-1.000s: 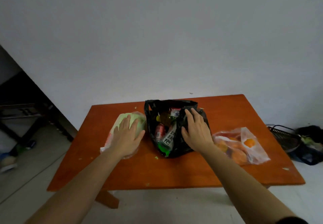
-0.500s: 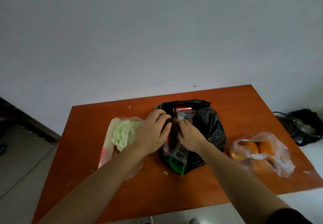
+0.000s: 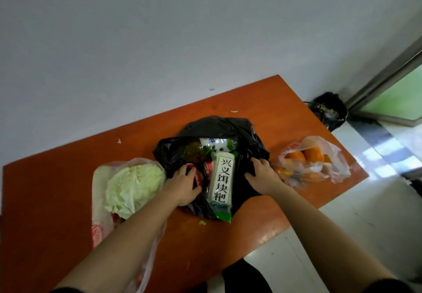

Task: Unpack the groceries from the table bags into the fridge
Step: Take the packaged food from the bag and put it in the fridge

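A black plastic bag (image 3: 249,142) lies open in the middle of the orange table (image 3: 50,178). Inside it I see a long white packet with black Chinese characters (image 3: 222,178), a white and green carton (image 3: 217,145), a dark jar and red cans. My left hand (image 3: 183,185) grips the bag's left edge by the red cans. My right hand (image 3: 262,174) grips the bag's right edge. A cabbage (image 3: 133,185) sits in a clear bag left of the black bag. Oranges (image 3: 314,155) fill a clear bag on the right.
A white wall runs behind the table. On the floor at the right stands a dark bin or bag (image 3: 330,110) beside a metal door frame (image 3: 383,75). Pale tiled floor (image 3: 342,235) lies off the table's right edge. Small green scraps dot the tabletop.
Both hands have moved apart from the middle of the black bag to its left and right edges, and the bag's mouth is now wider. The view has tilted and come closer.
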Tool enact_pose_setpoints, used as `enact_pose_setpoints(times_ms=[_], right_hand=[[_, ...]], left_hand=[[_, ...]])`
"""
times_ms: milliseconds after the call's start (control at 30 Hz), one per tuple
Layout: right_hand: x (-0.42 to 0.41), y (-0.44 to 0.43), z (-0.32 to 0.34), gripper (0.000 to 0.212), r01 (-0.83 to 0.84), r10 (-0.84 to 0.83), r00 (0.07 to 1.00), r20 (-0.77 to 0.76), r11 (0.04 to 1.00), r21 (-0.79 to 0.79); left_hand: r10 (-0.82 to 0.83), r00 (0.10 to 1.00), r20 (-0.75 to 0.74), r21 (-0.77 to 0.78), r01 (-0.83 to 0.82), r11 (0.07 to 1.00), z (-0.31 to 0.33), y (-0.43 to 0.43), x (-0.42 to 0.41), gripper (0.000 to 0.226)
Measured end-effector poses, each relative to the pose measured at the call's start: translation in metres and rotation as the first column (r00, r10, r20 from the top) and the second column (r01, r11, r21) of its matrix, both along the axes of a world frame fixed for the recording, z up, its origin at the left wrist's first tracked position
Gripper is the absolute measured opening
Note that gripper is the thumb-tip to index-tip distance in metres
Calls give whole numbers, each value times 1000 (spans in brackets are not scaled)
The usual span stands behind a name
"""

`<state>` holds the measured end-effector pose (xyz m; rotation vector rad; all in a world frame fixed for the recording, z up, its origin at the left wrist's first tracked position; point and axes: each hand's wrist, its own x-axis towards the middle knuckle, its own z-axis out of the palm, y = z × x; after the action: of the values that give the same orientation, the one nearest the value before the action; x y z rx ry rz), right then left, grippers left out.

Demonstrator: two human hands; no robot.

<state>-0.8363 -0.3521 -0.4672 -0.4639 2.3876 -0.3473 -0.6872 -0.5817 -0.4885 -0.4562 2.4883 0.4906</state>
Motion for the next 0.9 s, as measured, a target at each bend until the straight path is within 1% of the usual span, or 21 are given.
enact_pose_setpoints(times_ms=[67,133,200,267,367,400,433,500,567,633,700,733,833,900], right_hand=[[-7,-13,1,64,27,-29,999,-28,997,-72],[-11,-27,3,61,7,-17,997,-76,991,-135],[-15,-42,7,64,-14,-4,994,-113,986,-167],[-17,-56,7,78,-20,9,996,-90,992,-126],[-12,-69,0,111,-87,84,995,59,995,44],[-8,-70,-5,117,-108,102,990,92,992,61],[-4,-69,-9,118,-115,109,989,103,992,55],[-3,-67,-14,116,-98,96,991,98,995,25],[-8,-66,-14,113,-36,38,990,140,999,-17],[-15,-62,-16,108,118,-97,971,220,989,-86],[-20,-53,-13,104,260,-219,936,276,957,-124],[-20,-50,-10,99,283,-238,928,286,950,-130],[-20,-43,1,78,273,-223,937,270,947,-167],[-19,-42,13,74,257,-208,952,226,942,-217]], left_hand=[[5,1000,-8,-21,-5,1000,-3,2,-2,83],[21,1000,-4,-44,-21,999,-4,5,-3,84],[31,999,5,-65,-31,997,-5,7,-1,84],[37,999,23,-84,-35,996,-6,7,1,85],[67,997,25,-91,-64,994,-7,7,4,86],[79,997,23,-87,-77,993,-8,8,5,85],[94,995,27,-82,-91,992,-8,10,5,85],[135,990,41,-54,-132,990,-9,15,6,82],[179,982,53,-8,-179,984,-9,19,6,80],[198,979,50,17,-200,980,-11,23,4,79],[199,979,38,12,-199,980,-10,25,4,79],[198,979,39,6,-199,980,-10,24,4,79],[193,980,51,1,-194,981,-7,19,6,80],[189,981,45,4,-190,982,-2,13,8,78]])
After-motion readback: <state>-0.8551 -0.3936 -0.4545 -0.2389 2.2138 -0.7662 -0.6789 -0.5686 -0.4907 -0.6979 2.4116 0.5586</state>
